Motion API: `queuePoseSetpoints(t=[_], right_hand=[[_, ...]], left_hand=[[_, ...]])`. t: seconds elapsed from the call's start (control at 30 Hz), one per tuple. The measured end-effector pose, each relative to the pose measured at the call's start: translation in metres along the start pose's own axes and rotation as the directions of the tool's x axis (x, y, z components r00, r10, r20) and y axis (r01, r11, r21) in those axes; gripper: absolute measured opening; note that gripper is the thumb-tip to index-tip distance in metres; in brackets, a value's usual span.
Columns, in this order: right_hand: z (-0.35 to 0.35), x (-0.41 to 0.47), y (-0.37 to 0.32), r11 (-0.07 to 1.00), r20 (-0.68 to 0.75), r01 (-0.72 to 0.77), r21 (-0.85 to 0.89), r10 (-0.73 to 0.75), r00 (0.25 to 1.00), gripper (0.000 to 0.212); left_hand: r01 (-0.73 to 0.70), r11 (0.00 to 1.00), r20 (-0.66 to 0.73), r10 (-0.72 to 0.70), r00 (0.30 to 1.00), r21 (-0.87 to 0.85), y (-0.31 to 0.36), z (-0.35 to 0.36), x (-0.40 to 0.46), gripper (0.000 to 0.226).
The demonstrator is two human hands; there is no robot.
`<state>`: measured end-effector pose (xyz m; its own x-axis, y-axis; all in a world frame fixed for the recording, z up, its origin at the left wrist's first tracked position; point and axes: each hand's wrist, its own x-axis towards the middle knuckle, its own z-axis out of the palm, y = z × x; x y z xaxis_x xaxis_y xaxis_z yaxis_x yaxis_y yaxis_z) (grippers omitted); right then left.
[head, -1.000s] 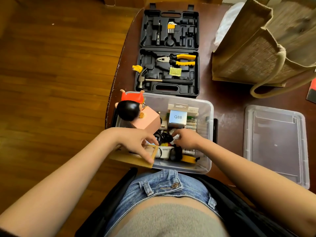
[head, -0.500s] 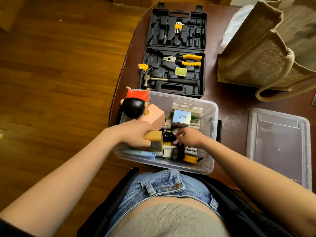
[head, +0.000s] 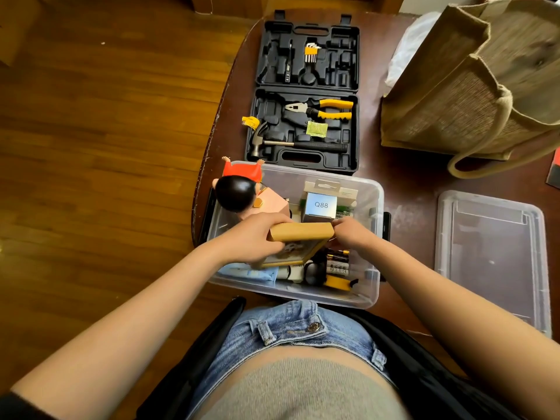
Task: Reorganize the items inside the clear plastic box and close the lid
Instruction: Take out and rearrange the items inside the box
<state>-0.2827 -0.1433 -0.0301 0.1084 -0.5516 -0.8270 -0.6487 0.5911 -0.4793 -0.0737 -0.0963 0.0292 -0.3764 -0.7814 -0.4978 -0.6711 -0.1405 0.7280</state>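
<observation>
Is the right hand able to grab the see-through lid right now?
Probably not at once. The right hand is busy holding one end of the wooden frame over the clear box. The lid lies bare on the table to its right, so nothing blocks it once the frame is let go.

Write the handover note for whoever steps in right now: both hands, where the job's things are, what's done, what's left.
Left hand grips the left end of the wooden frame; right hand holds its right end. The frame is tilted, held over the middle of the clear plastic box.
In the box: the figurine at the far left, the Q88 box at the back, batteries near the front right.
The lid lies on the table to the box's right.
Done: nothing visibly settled.
Left: place the frame, tidy, fit the lid.
</observation>
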Motion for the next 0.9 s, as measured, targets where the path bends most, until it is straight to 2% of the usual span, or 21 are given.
queuePoseSetpoints(t=[0.1, 0.17, 0.27, 0.33, 0.4, 0.47, 0.53, 0.6, 0.63, 0.67, 0.77, 0.83, 0.9], right_hand=[[-0.003, -0.002, -0.004, 0.999, -0.005, -0.005, -0.041, 0.005, 1.000, 0.033], [-0.005, -0.007, -0.009, 0.993, -0.014, 0.018, -0.113, -0.019, 1.000, 0.031], [-0.009, -0.017, -0.016, 0.938, -0.039, 0.063, -0.342, -0.081, 0.996, 0.031], [-0.012, -0.026, -0.024, 0.845, -0.063, 0.078, -0.529, -0.131, 0.989, 0.030], [-0.014, -0.035, -0.034, 0.768, -0.081, 0.091, -0.633, -0.183, 0.980, 0.033], [-0.016, -0.042, -0.047, 0.748, -0.104, 0.118, -0.653, -0.243, 0.964, 0.036], [-0.016, -0.047, -0.060, 0.762, -0.161, 0.177, -0.622, -0.346, 0.924, 0.036], [-0.012, -0.048, -0.073, 0.788, -0.201, 0.288, -0.544, -0.456, 0.867, 0.035], [-0.008, -0.048, -0.079, 0.785, -0.195, 0.349, -0.512, -0.502, 0.843, 0.032], [-0.003, -0.047, -0.084, 0.770, -0.173, 0.398, -0.498, -0.538, 0.825, 0.028], [0.015, -0.035, -0.095, 0.725, -0.049, 0.460, -0.512, -0.560, 0.827, 0.023], [0.027, -0.025, -0.100, 0.716, 0.016, 0.435, -0.547, -0.510, 0.860, 0.041], [0.036, -0.015, -0.106, 0.719, 0.061, 0.383, -0.580, -0.430, 0.901, 0.064]], left_hand=[[0.004, 0.999, 0.050, -0.006, 0.999, 0.041, 0.001, 0.000, 0.002, 0.044], [-0.008, 0.997, 0.028, 0.006, 1.000, 0.070, 0.003, -0.002, 0.003, 0.043], [-0.017, 0.997, -0.099, 0.024, 0.995, 0.071, 0.004, -0.008, 0.000, 0.035], [-0.048, 0.998, -0.209, 0.054, 0.976, 0.031, 0.004, -0.012, -0.004, 0.025], [-0.120, 0.992, -0.331, 0.099, 0.939, -0.045, 0.007, -0.016, -0.010, 0.018], [-0.186, 0.981, -0.484, 0.138, 0.864, -0.052, 0.008, -0.020, -0.017, 0.019], [-0.196, 0.980, -0.656, 0.174, 0.735, 0.040, 0.008, -0.022, -0.022, 0.011], [-0.111, 0.985, -0.790, 0.172, 0.589, 0.131, 0.004, -0.024, -0.020, 0.015], [-0.039, 0.993, -0.820, 0.116, 0.560, 0.114, 0.001, -0.026, -0.018, 0.023], [0.037, 0.997, -0.822, 0.039, 0.569, 0.073, -0.003, -0.028, -0.015, 0.034], [0.219, 0.976, -0.701, -0.145, 0.699, 0.016, -0.015, -0.031, -0.004, 0.060], [0.269, 0.963, -0.640, -0.183, 0.746, 0.037, -0.023, -0.029, 0.001, 0.065], [0.296, 0.953, -0.643, -0.190, 0.742, 0.061, -0.028, -0.026, 0.006, 0.068]])
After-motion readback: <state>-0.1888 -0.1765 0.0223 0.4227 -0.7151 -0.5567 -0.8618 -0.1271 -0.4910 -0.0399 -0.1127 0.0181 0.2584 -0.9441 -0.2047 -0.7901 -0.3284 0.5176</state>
